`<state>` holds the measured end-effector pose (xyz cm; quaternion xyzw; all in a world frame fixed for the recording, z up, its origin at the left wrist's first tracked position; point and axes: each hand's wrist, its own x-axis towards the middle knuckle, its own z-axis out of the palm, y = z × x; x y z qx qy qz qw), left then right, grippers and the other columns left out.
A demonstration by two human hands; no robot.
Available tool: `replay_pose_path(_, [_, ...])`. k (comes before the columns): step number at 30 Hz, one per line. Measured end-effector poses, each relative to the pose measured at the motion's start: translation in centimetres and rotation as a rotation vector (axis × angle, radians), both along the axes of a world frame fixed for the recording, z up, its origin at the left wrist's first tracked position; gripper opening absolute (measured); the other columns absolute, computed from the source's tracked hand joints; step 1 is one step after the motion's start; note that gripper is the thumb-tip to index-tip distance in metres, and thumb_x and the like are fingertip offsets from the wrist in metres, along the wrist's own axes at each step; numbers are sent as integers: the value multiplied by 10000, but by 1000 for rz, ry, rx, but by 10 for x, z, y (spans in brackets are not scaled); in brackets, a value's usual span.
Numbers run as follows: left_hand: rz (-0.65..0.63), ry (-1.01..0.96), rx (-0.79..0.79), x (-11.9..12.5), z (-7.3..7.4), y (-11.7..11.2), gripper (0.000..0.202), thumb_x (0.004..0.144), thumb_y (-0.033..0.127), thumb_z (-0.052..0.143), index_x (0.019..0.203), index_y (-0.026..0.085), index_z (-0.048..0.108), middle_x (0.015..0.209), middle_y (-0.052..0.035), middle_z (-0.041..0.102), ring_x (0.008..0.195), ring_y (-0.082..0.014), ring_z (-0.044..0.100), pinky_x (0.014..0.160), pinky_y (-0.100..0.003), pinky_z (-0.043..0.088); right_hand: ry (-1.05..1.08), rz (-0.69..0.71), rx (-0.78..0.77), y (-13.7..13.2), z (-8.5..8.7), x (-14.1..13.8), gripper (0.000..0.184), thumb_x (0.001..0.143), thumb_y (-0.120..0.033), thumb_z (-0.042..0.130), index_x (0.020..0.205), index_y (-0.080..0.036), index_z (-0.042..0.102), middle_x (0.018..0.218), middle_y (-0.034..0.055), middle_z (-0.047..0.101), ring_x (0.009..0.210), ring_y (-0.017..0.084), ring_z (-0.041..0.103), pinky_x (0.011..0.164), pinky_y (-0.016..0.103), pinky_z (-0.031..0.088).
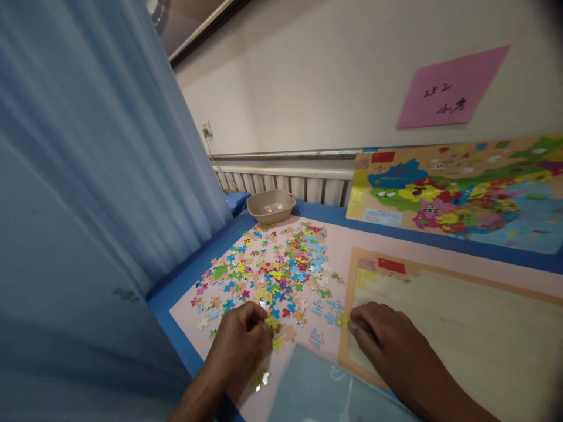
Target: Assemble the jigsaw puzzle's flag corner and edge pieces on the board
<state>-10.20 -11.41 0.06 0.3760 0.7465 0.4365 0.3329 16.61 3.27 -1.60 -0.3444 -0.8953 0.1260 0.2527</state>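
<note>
While the left hand [244,346] curls its fingers together over the near edge of a scatter of puzzle pieces [277,269] on the pink mat [341,246], the right hand [382,340] rests on the left rim of the puzzle tray [461,328], fingers close together, tips beside a small yellow piece [342,319]. Whether either hand pinches a piece cannot be told — knuckles hide the fingertips. The pieces look light, thin, stiff and glossy, likely to slide; a pinch across opposite edges should lift one. The tray's right end is cut off, the pieces' print is too small to read, and a pale-blue sheet [316,387] nearest the camera is blurred.
</note>
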Motion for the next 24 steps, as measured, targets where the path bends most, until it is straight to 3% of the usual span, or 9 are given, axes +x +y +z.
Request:
replay_pose_path(9, [-12, 48, 20, 12, 13, 5, 156, 770, 214, 589, 861, 179, 711, 770, -3, 662, 721, -144, 588, 646, -243, 418, 54, 44, 75, -6, 6, 0, 208, 1024, -265, 491, 897, -234, 652, 827, 44, 691, 801, 231, 642, 731, 363, 448])
replay_pose_path(16, [18, -141, 88, 21, 4, 12, 125, 769, 233, 616, 853, 186, 695, 738, 11, 653, 669, -139, 592, 628, -243, 424, 132, 216, 197, -24, 16, -6, 178, 1072, -224, 466, 1020, -231, 636, 901, 39, 700, 839, 224, 619, 796, 370, 456])
replay_pose_path(19, [-7, 15, 74, 28, 3, 13, 128, 786, 221, 594, 843, 202, 707, 750, 15, 673, 712, -153, 620, 651, -246, 434, 107, 255, 223, -31, 18, -9, 170, 1068, -195, 466, 1038, -230, 629, 915, 36, 698, 841, 230, 613, 806, 381, 450])
replay_pose_path(24, [3, 230, 30, 44, 16, 12, 209, 800, 166, 564, 815, 223, 764, 708, 25, 682, 679, -151, 593, 606, -247, 382, 65, 253, 193, -30, 15, -8, 162, 1062, -185, 484, 1013, -227, 632, 908, 35, 692, 840, 230, 615, 802, 379, 453])
